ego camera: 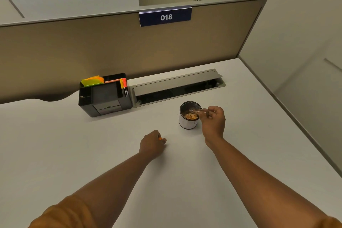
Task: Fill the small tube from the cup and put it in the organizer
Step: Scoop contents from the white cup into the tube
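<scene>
Right hand [212, 120] fingers [208, 112] pinch the small clear tube [198, 110], held nearly level with its open end over the mouth of the cup [188, 116]. Cup sits on the tabletop [111, 144], right of centre, with tan bits inside. Left hand [152, 141] is curled shut on the tabletop, a small orange thing [160, 138] showing at its fingers, probably the tube's cap.

Risks: nothing steadies the cup, so a push with the tube could tip or slide it. Tube is narrow, so bits may spill over the rim or fail to go in. Thin pinch could slip.

Hard to tell: whether the tube holds anything, what the bits are, whether the tube touches them. Organizer [105, 94] stands far left, well apart, and which compartment suits the tube is unclear.
</scene>
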### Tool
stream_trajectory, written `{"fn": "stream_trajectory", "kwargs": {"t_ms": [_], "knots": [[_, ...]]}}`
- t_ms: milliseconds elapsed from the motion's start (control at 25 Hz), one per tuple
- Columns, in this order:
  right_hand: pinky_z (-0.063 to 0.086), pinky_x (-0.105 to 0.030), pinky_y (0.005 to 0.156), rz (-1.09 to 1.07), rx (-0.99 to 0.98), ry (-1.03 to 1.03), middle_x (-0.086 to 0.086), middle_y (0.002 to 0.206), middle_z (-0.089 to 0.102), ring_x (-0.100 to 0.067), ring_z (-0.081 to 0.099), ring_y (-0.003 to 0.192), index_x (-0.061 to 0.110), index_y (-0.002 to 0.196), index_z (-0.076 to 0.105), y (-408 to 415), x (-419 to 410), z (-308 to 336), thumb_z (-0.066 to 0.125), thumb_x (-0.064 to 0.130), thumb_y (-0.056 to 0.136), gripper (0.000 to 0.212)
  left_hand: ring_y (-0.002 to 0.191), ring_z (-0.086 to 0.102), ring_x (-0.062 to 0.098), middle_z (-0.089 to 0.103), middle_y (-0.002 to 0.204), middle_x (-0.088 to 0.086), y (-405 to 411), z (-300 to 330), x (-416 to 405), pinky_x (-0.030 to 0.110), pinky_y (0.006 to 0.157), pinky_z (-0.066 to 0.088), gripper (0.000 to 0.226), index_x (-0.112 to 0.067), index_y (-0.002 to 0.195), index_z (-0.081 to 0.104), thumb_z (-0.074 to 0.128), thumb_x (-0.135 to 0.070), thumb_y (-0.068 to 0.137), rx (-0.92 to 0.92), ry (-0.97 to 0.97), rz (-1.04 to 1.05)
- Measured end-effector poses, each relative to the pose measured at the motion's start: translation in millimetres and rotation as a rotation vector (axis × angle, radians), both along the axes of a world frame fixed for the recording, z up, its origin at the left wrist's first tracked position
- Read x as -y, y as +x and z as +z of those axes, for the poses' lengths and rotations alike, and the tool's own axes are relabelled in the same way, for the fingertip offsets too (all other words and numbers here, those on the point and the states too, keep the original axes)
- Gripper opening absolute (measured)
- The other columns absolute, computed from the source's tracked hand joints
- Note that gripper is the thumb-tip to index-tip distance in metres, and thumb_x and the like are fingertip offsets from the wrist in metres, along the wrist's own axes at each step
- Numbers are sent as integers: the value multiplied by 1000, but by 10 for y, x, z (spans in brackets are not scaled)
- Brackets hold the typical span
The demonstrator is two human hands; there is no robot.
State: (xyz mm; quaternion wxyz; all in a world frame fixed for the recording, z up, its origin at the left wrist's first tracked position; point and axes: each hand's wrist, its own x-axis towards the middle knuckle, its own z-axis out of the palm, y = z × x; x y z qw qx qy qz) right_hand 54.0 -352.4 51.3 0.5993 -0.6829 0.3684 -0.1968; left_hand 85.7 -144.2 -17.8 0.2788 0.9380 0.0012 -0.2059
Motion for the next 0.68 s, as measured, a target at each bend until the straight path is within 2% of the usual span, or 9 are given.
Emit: {"fn": "stream_trajectory", "kwargs": {"t_ms": [240,440,680], "knots": [[47,-8,64,63,-9,-162,-1,98,69,-19,69,91,22,101,58,43,-13,-27,77,4,85,31,79,54,21,60,85,-2,50,18,1,31,67,37,20,-15,94,61,62,-34,92,-28,21,-34],[47,-13,77,131,-7,-288,-2,104,70,-16,65,95,12,116,67,95,-30,-42,73,1,88,31,80,55,22,62,87,-1,55,29,-13,31,65,37,18,-16,91,60,62,-34,91,-56,5,-28],[48,-13,73,209,21,-421,-2,106,68,-17,65,95,13,118,60,145,-51,-14,69,5,92,28,82,54,22,60,89,-2,57,53,-24,31,69,38,21,-14,96,61,62,-35,92,-59,4,-36]]}}
